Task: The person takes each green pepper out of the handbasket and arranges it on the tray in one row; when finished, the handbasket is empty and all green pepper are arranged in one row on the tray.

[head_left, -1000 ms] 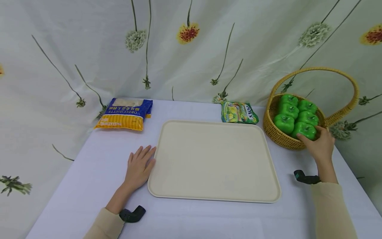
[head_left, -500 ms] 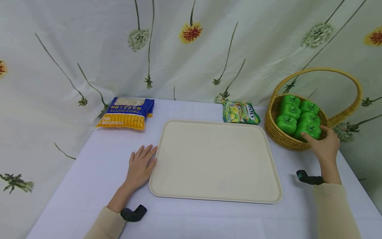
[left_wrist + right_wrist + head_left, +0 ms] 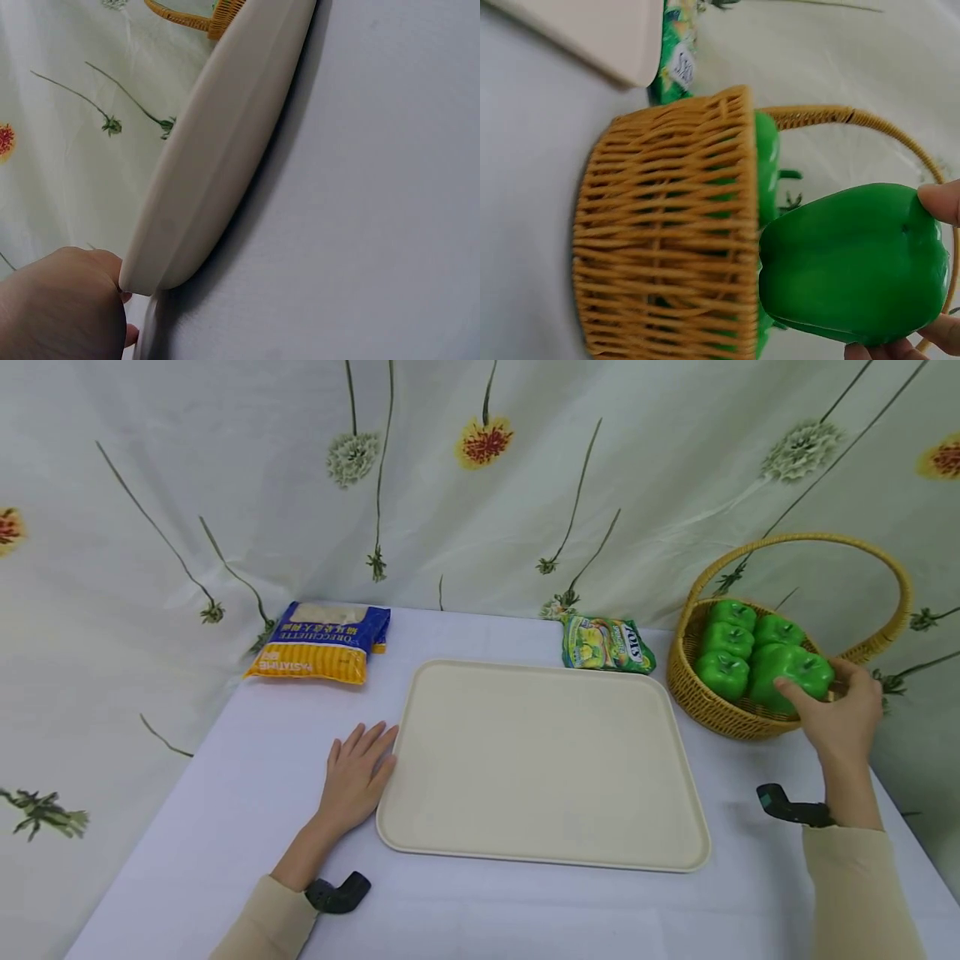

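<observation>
- One green bell pepper [image 3: 847, 262] is in your right hand [image 3: 842, 710], to the right of the beige tray [image 3: 540, 764]; it stands mostly above the rim of the wicker basket [image 3: 667, 225].
- Your right thumb and fingers grip the pepper's upper end from opposite sides.
- Its even, glossy skin suggests a moulded imitation: probably light, stiff and hard to bruise, but apt to slip.
- The best hold is likely around the broad shoulders, thumb opposite fingers, with mild pressure.
- Your left hand [image 3: 356, 783] lies against the tray's left edge, fingers extended, holding nothing.
- Other peppers [image 3: 722, 674] sit in the basket, right of the tray.
- Beyond the tray's far edge lie an Orecchiette pasta bag [image 3: 311, 645], left, and a green snack packet [image 3: 606, 644], right.
</observation>
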Available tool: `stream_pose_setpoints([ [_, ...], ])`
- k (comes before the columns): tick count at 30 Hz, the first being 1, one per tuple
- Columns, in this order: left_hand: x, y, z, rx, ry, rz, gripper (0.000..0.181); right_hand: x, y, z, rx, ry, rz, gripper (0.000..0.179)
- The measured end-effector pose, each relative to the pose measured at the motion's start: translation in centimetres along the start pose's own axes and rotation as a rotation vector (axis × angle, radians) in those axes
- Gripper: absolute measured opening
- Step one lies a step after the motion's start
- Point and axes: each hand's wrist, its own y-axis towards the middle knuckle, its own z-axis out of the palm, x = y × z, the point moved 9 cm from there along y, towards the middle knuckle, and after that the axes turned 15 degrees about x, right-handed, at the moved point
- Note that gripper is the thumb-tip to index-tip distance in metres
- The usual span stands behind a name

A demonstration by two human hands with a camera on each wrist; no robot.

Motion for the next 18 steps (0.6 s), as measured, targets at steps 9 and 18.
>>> stream_pose_setpoints([
  [9,0.2,-0.2,0.1,0.003,0.0,-0.007,0.047,3.5,-1.7,1.4,0.017,-0.033,-0.066,0.073],
  [18,0.2,0.0,0.1,0.009,0.002,-0.006,0.047,7.7,-4.0,7.3,0.141,-0.038,-0.274,0.07],
])
